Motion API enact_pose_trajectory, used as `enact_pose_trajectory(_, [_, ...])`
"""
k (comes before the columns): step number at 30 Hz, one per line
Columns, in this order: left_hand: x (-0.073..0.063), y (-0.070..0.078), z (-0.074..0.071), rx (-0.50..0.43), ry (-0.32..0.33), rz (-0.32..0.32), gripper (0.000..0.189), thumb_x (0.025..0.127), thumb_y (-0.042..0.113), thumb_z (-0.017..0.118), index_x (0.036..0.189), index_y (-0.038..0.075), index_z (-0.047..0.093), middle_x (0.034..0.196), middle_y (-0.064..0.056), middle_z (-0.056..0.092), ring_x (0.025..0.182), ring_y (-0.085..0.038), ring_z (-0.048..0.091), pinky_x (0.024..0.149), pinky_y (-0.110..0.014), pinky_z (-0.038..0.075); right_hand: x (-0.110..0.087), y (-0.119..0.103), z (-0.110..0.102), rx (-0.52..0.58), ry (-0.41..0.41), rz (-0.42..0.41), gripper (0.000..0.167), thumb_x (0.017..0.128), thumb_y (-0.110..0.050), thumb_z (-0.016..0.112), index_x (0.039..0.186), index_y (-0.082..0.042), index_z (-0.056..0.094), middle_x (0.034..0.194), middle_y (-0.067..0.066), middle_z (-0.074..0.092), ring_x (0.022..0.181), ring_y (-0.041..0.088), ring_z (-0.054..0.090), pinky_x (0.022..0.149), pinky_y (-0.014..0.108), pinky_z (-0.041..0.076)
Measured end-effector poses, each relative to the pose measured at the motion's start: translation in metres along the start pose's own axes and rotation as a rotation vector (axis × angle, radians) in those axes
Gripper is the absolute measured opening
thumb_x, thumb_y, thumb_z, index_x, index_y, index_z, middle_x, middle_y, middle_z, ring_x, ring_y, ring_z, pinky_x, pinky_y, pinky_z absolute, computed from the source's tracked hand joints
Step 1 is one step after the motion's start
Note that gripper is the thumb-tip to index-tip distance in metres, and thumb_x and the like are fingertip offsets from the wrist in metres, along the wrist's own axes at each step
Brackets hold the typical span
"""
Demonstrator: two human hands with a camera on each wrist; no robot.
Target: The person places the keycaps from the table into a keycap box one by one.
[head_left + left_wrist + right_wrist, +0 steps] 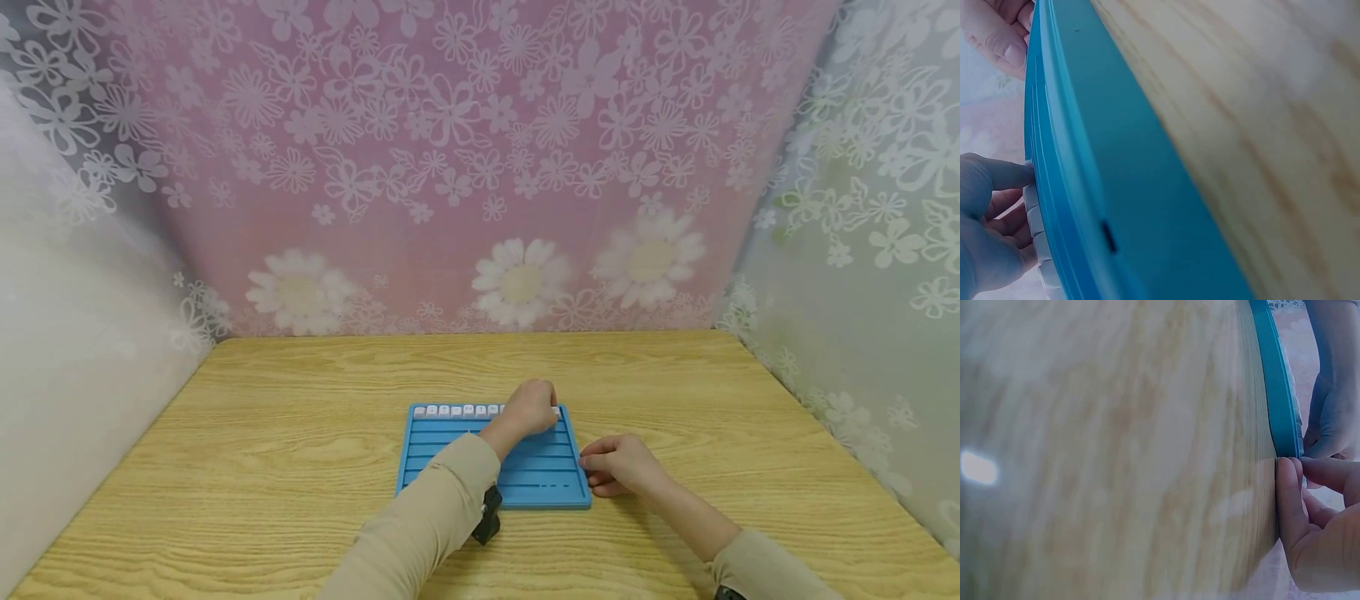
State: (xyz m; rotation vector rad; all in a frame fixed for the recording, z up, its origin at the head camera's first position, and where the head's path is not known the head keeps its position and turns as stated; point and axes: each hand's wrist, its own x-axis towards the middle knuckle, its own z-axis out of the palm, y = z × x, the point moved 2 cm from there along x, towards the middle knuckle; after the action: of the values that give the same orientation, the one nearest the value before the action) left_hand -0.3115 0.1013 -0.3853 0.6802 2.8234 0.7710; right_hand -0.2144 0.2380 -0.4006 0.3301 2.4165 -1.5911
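Note:
A blue ridged tray (536, 469) lies on the table, with a row of white keycaps (456, 412) along its far edge. My left hand (529, 407) reaches across to the tray's far right corner and covers part of that row. In the left wrist view, the left thumb (1011, 175) presses the end keycap (1030, 195), with the other fingers curled behind the row. My right hand (624, 465) pinches the tray's right side between thumb and fingers, as the right wrist view shows at the tray's corner (1286, 440).
The wood-grain table (300, 400) spreads around the tray on all sides. A flowered pink curtain (420, 217) hangs behind it, with pale hangings at left and right. A black wrist camera (487, 517) on the left sleeve overlaps the tray's near edge.

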Motion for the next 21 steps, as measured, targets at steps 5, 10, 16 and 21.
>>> enact_pose_trajectory(5, [-0.001, -0.002, -0.003, 0.010, 0.000, 0.015, 0.018, 0.083, 0.007, 0.065, 0.101, 0.006, 0.063, 0.094, -0.004, 0.059, 0.078, -0.016, 0.052, 0.065, -0.027, 0.045, 0.001, -0.001, -0.001, 0.007, -0.005, -0.002, 0.023, 0.085, -0.004, 0.063, 0.102, 0.011, 0.061, 0.068, 0.009, 0.060, 0.057, 0.014, 0.058, 0.055, 0.030, 0.054])
enact_pose_trajectory(10, [-0.004, -0.004, -0.010, 0.050, -0.005, 0.035, 0.036, 0.082, 0.018, 0.068, 0.116, 0.008, 0.060, 0.111, -0.006, 0.058, 0.095, -0.019, 0.054, 0.076, -0.029, 0.046, 0.002, -0.001, -0.002, 0.022, -0.028, -0.014, 0.024, 0.085, -0.005, 0.063, 0.102, 0.011, 0.061, 0.068, 0.009, 0.060, 0.057, 0.014, 0.059, 0.055, 0.031, 0.054])
enact_pose_trajectory(16, [-0.013, -0.012, -0.034, 0.024, 0.042, 0.073, 0.030, 0.086, 0.019, 0.066, 0.113, 0.006, 0.061, 0.107, -0.006, 0.060, 0.088, -0.017, 0.056, 0.072, -0.029, 0.048, 0.002, -0.003, -0.003, 0.035, -0.051, -0.016, 0.026, 0.086, -0.008, 0.060, 0.104, 0.011, 0.060, 0.071, 0.008, 0.061, 0.059, 0.013, 0.059, 0.055, 0.030, 0.053])
enact_pose_trajectory(21, [-0.026, -0.022, -0.058, -0.033, 0.093, 0.095, 0.006, 0.091, 0.011, 0.057, 0.089, 0.008, 0.062, 0.082, -0.001, 0.059, 0.064, -0.013, 0.052, 0.058, -0.027, 0.044, 0.005, -0.008, -0.006, 0.051, -0.045, -0.012, 0.023, 0.087, -0.007, 0.057, 0.103, 0.009, 0.061, 0.071, 0.006, 0.061, 0.059, 0.012, 0.057, 0.054, 0.028, 0.052])
